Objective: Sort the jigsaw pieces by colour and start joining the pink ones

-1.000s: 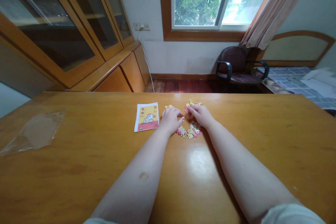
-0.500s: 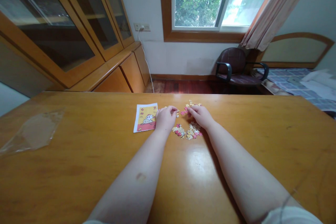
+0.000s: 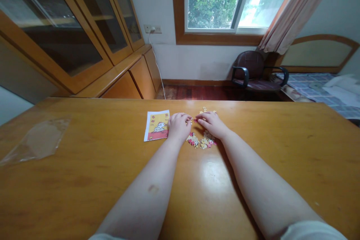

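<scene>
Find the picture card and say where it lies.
In the head view, the card lies flat on the table, left of centre, right beside the left hand; the bag lies far to its left.

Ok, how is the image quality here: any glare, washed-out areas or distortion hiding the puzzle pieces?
Head view: a soft glare patch sits on the table between the forearms, short of the puzzle pieces; the window is partly washed out at its right; wide-angle stretch enlarges the forearms; the pieces are sharp but tiny, partly covered by the left hand and right hand.
</scene>
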Action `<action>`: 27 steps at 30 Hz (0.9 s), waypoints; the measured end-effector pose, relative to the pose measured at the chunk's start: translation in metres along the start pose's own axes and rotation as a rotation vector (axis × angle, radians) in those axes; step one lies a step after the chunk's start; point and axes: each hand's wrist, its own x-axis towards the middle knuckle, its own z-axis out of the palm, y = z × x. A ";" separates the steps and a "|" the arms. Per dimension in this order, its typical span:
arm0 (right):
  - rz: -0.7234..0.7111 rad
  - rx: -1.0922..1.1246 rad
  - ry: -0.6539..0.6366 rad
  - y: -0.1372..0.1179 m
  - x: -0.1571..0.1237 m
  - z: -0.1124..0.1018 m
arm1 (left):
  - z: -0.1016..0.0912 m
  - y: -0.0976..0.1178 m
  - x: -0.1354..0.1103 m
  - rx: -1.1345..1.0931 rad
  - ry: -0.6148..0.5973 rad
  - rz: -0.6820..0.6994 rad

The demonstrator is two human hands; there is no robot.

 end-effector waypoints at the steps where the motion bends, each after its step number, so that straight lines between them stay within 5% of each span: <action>1: -0.002 0.010 -0.013 0.000 -0.001 0.001 | 0.000 0.001 0.000 -0.010 -0.005 0.019; 5: -0.010 0.104 -0.051 0.000 -0.002 0.005 | 0.002 0.001 -0.001 -0.024 -0.025 0.028; 12: 0.133 0.234 0.192 0.009 -0.001 0.001 | 0.003 0.004 -0.003 -0.003 -0.124 -0.005; 20: 0.195 0.290 -0.012 0.004 -0.008 0.000 | 0.003 0.004 -0.001 -0.017 -0.067 -0.060; 27: 0.130 0.256 0.018 0.006 -0.006 -0.001 | 0.004 0.002 0.001 -0.081 -0.014 0.047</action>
